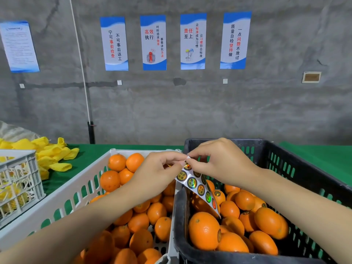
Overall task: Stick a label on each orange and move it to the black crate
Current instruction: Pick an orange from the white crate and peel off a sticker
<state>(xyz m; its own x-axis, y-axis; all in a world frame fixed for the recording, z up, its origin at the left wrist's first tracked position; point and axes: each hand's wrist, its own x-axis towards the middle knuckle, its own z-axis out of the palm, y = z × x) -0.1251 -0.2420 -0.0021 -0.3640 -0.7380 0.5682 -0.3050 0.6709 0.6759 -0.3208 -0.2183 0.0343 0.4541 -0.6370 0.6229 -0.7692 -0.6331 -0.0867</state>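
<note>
Hands meet at the centre of the frame: the label sheet (198, 184) is pinched at its top by the left hand (154, 174), while a label at the sheet's upper edge is nipped by the fingertips of the right hand (219, 164). The sheet hangs over the black crate (297, 157) at lower right (oranges (204, 230) already inside). More oranges fill the white crate (82, 180) at lower left.

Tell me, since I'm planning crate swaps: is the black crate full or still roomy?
Still roomy. Oranges cover the black crate's bottom, but its slotted walls rise bare above them.
</note>
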